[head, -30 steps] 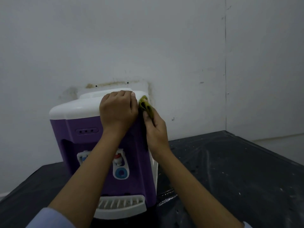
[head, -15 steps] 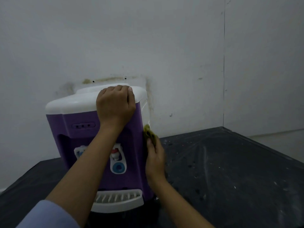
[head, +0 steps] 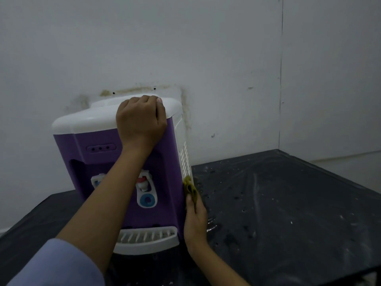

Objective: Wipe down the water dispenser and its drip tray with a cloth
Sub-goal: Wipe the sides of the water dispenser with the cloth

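A purple water dispenser [head: 99,162] with a white top and white vented right side stands on a black table. Its white drip tray [head: 148,238] sticks out at the bottom front. My left hand [head: 142,120] grips the front right edge of the white top, fingers curled over it. My right hand [head: 194,217] holds a folded yellow-green cloth [head: 189,187] and presses it against the lower part of the dispenser's right side, near the front corner. My left forearm hides part of the taps.
The black table [head: 278,203] is covered with wrinkled, speckled plastic and stretches to the right. A stained white wall [head: 185,58] stands close behind the dispenser, and a room corner [head: 280,79] lies to the right.
My right hand has slid the cloth down the dispenser's right side, from near the top to the lower part. My left hand has kept its grip on the top.
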